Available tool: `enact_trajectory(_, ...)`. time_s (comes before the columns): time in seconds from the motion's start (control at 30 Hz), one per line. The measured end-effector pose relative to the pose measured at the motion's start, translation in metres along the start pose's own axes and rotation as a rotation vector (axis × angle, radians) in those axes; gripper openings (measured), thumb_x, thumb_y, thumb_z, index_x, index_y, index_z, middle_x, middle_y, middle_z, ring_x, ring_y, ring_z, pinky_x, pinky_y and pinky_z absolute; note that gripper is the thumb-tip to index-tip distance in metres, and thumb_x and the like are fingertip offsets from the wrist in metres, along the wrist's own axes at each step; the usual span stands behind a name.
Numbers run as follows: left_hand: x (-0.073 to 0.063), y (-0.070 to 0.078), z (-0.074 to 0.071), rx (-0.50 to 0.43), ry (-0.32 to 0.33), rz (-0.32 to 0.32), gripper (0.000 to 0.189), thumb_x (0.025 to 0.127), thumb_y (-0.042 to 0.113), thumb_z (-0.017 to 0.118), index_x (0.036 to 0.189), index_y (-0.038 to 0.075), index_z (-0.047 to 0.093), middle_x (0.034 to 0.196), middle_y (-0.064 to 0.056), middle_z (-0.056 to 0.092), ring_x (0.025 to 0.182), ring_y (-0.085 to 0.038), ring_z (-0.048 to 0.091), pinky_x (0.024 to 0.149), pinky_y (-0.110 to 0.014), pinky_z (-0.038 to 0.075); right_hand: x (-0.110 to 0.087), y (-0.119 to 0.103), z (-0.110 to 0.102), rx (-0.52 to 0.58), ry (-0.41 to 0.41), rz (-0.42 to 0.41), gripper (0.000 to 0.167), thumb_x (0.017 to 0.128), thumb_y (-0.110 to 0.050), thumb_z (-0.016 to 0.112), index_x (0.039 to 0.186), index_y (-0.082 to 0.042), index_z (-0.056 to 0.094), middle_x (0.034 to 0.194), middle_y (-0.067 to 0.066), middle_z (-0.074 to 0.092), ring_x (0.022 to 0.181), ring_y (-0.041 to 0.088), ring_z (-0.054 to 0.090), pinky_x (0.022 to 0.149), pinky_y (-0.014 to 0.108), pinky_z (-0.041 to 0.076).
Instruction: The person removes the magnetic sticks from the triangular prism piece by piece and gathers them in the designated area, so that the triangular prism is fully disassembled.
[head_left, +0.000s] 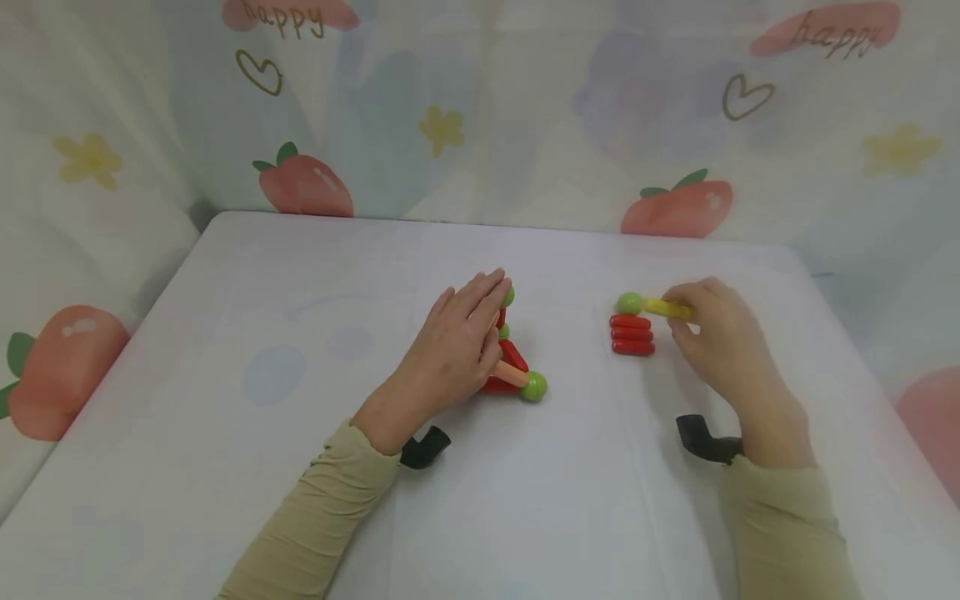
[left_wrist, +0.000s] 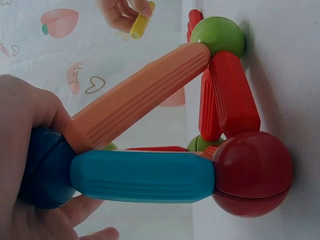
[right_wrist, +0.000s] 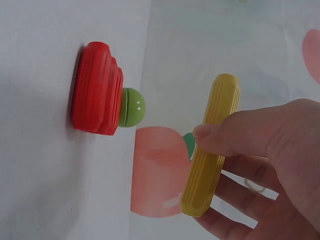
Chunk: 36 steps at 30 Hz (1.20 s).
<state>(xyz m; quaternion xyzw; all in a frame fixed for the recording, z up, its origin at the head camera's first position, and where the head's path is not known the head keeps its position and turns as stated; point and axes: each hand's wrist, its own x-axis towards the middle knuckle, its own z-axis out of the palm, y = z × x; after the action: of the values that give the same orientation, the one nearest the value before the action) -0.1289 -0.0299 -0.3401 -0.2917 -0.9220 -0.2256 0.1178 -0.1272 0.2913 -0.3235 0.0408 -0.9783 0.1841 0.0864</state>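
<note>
My left hand (head_left: 453, 354) is over a small frame of balls and sticks, gripping the blue ball (left_wrist: 47, 167) at its top. From that ball a teal stick (left_wrist: 142, 176) runs to a dark red ball (left_wrist: 252, 172), and an orange stick (left_wrist: 142, 95) slopes to a green ball (left_wrist: 217, 36). Red sticks (left_wrist: 235, 95) join the lower balls. My right hand (head_left: 723, 337) pinches a yellow stick (right_wrist: 210, 145) between thumb and fingers, above the table. Near it lie several red sticks (right_wrist: 92, 87) side by side, with a loose green ball (right_wrist: 132, 107) behind them.
The white table (head_left: 585, 500) has a patterned curtain (head_left: 525, 117) at its back and sides. A black curved piece (head_left: 427, 448) shows by the left wrist, and another black curved piece (head_left: 705, 440) by the right wrist.
</note>
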Motion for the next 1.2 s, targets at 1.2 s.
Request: enact_trajectory(1.2,0.001,-0.002,0.002,-0.016,0.007,0.008,0.058,0.094,0.011,0.051,0.151,0.007,0.039,0.158,-0.007,0.038,0.147,-0.025,0.036,0.118,-0.054,0.031,0.01,0.047,0.012,-0.094,-0.289,0.24,0.038,0.09,0.001,0.061,0.126,0.006,0.053,0.122,0.032,0.046,0.112,0.05,0.039,0.099,0.067,0.041)
